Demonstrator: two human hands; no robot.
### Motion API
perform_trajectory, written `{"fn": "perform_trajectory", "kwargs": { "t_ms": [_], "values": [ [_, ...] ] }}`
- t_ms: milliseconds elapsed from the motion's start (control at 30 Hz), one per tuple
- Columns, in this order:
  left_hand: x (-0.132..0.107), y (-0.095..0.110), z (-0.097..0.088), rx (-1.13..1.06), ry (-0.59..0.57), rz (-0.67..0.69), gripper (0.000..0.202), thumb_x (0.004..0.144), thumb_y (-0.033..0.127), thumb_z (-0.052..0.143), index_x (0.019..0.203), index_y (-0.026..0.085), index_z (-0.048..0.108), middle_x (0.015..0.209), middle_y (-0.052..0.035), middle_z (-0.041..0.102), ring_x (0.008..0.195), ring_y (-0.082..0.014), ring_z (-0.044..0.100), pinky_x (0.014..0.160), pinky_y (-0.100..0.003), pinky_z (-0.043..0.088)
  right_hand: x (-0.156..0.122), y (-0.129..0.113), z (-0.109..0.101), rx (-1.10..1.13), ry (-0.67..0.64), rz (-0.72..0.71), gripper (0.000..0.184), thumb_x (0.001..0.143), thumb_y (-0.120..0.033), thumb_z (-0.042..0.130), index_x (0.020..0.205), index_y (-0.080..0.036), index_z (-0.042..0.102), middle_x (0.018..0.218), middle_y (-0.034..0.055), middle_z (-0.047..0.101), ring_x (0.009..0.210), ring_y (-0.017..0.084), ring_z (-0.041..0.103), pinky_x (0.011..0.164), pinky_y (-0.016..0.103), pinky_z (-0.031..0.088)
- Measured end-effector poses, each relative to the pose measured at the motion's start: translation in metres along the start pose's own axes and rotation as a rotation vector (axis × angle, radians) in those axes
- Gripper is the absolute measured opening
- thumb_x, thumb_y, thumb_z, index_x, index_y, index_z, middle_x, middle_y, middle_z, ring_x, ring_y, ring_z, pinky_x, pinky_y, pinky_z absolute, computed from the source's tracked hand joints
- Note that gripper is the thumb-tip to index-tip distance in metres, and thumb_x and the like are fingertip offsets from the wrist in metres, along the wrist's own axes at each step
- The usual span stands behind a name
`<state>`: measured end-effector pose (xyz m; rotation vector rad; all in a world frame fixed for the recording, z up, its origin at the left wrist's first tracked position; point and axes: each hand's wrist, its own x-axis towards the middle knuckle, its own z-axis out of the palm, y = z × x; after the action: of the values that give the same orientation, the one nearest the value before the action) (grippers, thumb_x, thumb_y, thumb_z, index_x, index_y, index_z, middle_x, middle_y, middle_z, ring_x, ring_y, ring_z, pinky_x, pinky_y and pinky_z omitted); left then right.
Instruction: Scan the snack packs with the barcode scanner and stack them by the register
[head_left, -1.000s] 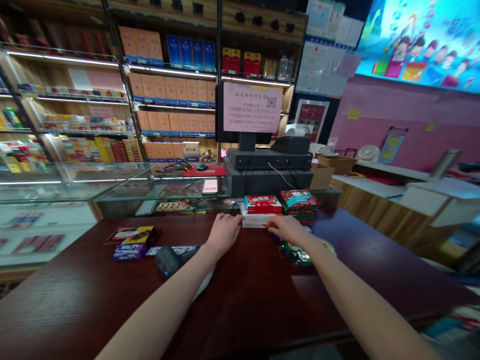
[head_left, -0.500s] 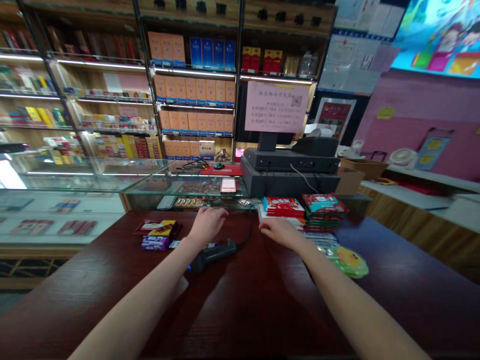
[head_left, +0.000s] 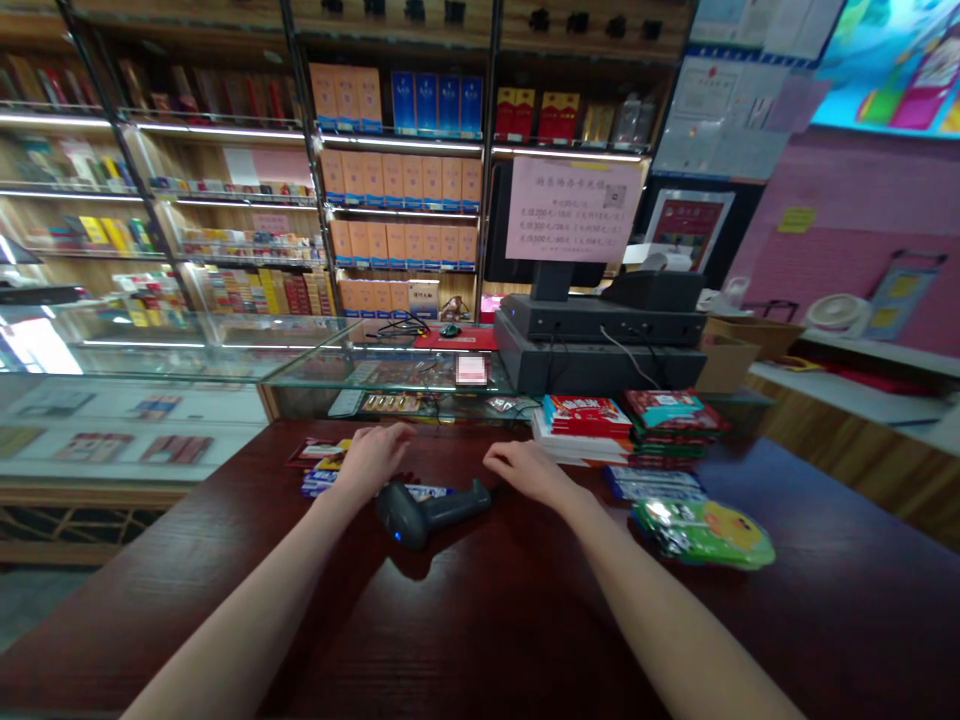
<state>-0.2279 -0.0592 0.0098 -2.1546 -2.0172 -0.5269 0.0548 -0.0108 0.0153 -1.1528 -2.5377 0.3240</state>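
My left hand (head_left: 373, 456) hovers palm down over the dark wooden counter (head_left: 480, 610), fingers spread, right beside a small pile of chocolate bars (head_left: 324, 466) and holding nothing. My right hand (head_left: 525, 470) is also open with loose fingers, just right of the handle of a grey barcode scanner (head_left: 429, 508) that lies on its side between the two hands. To the right stand a stack of red and white packets (head_left: 582, 426) and a stack of teal and red packets (head_left: 670, 426).
A green and yellow snack bag (head_left: 705, 532) and a blue packet (head_left: 651, 484) lie at the right. Behind the counter are a glass display case (head_left: 315, 365), a till with its screen (head_left: 600, 340) and shelves of cartons (head_left: 397, 210).
Both hands have left the stack of red and white packets and moved left; the left hand now reaches the chocolate bars, the right one sits by the scanner. The view has turned left.
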Motion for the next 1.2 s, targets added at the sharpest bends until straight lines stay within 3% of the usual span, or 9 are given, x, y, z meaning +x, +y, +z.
{"fn": "perform_trajectory", "kwargs": {
  "t_ms": [400,800,1200],
  "values": [
    [-0.018,-0.032,0.018,-0.368,-0.111,0.093,0.028,0.086,0.038,0.058,0.107,0.025,0.071,0.106,-0.003,0.077,0.1,-0.0234,0.07,0.094,-0.034,0.049,0.018,-0.017,0.031,0.184,0.009,-0.124,0.031,0.103,-0.035,0.047,0.097,-0.025,0.076,0.092,0.0009,0.078,0.088,0.018,0.07,0.08,0.026,0.044],
    [-0.024,-0.049,0.019,-0.23,-0.164,0.128,0.026,0.083,0.033,0.066,0.109,0.029,0.069,0.103,0.0011,0.078,0.103,-0.0205,0.068,0.108,-0.038,0.036,0.02,-0.031,0.043,0.147,-0.067,-0.308,0.044,0.109,-0.034,0.029,0.099,-0.026,0.071,0.101,0.0,0.077,0.099,0.018,0.067,0.1,0.036,0.036],
    [-0.033,-0.05,0.018,-0.186,-0.214,0.089,0.033,0.085,0.033,0.061,0.117,0.032,0.068,0.109,-0.0002,0.077,0.113,-0.0238,0.066,0.115,-0.046,0.022,0.014,-0.034,0.041,0.029,-0.113,-0.262,0.049,0.109,-0.037,0.023,0.108,-0.029,0.071,0.112,0.0025,0.076,0.118,0.021,0.062,0.115,0.053,0.023]
  ]
}}
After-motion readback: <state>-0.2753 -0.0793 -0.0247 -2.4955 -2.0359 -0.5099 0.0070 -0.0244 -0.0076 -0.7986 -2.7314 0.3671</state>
